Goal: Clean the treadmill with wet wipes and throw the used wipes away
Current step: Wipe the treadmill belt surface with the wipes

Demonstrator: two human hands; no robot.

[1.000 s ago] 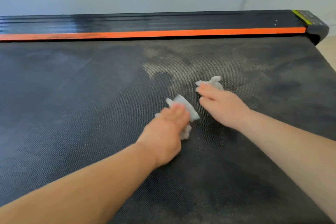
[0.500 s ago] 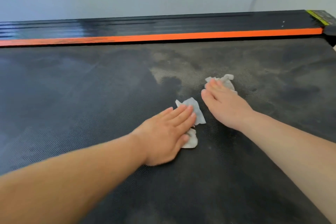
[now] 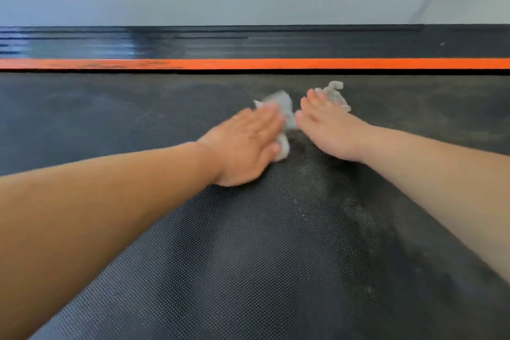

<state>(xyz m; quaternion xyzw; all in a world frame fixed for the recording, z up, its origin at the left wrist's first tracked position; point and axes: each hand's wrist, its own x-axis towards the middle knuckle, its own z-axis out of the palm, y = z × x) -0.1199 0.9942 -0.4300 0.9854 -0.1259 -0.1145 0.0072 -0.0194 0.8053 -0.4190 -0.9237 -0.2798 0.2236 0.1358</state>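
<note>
Both hands press flat, fingers straight, no closed grip: the left hand [image 3: 242, 143] on the left wipe [image 3: 279, 102], the right hand [image 3: 329, 130] on the right wipe [image 3: 335, 94], on the treadmill belt [image 3: 248, 257].

The left hand [image 3: 245, 143] is laid flat on the dusty treadmill belt [image 3: 248, 257], with a crumpled wipe [image 3: 285, 107] pressed under its straight, blurred fingers. Just beside it, a second wipe [image 3: 335, 95] is pressed under the right hand [image 3: 331, 130], near the orange stripe [image 3: 276, 63].
</note>
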